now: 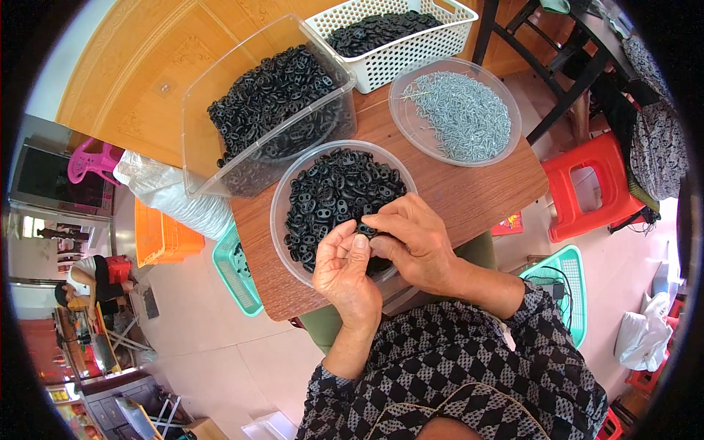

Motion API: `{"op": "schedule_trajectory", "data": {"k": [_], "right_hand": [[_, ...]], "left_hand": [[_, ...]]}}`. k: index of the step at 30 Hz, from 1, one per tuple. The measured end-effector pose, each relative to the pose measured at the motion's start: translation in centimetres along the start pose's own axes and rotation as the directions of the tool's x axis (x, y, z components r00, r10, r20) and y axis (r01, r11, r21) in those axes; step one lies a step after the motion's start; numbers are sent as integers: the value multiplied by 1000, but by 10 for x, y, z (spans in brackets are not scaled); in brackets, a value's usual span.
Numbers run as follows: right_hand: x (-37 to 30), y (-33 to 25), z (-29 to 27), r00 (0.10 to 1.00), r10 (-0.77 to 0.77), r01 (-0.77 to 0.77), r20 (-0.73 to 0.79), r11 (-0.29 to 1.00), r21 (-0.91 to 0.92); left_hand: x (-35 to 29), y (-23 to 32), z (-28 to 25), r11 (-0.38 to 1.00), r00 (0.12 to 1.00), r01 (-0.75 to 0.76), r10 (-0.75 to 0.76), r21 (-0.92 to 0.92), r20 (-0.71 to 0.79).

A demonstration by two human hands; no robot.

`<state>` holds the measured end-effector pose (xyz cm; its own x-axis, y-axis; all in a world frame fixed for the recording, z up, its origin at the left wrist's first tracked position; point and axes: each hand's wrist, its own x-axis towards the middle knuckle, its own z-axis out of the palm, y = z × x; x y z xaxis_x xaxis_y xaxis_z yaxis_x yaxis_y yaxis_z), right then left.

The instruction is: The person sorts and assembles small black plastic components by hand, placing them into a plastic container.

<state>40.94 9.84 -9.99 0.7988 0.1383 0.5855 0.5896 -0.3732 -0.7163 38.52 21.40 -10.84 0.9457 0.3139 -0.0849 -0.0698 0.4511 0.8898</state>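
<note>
My left hand (347, 275) and my right hand (416, 246) meet over the near right part of a round clear tub (276, 220). Inside it lies a heap of small black oval pieces (323, 192) with two holes each. The fingertips of both hands are pinched together, almost touching. A dark bit shows between them, but I cannot tell whether it is held or lies in the heap behind. Farther right, a round clear tray (397, 110) holds many small silver screws (469, 121).
Behind the tub stand a clear bin (198, 125) and a white perforated basket (389, 67), both with black pieces. All rest on a brown wooden table (469, 198). Red stool (587, 187) and green basket (576, 290) are right; an orange crate (165, 231) and a seated person (92, 279) are left.
</note>
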Motion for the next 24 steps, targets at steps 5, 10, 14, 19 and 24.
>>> {"op": "schedule_trajectory", "data": {"k": [5,10,14,19,24], "right_hand": [[-1,2,0,1000,-18,18,-4,998,-60],[0,4,-1,999,-42,41,-12,998,-50],[-2,7,0,999,-19,18,-25,999,-51],[-3,11,-1,999,-22,21,-30,999,-51],[-3,11,-1,999,-22,23,-31,1000,16]], "left_hand": [[0,6,2,992,996,89,-88,-84,10],[2,9,2,987,993,121,-120,-109,21],[3,12,6,977,984,178,-180,-118,-7],[4,14,5,977,980,200,-199,-76,21],[-4,17,7,987,988,153,-153,-56,0]]}}
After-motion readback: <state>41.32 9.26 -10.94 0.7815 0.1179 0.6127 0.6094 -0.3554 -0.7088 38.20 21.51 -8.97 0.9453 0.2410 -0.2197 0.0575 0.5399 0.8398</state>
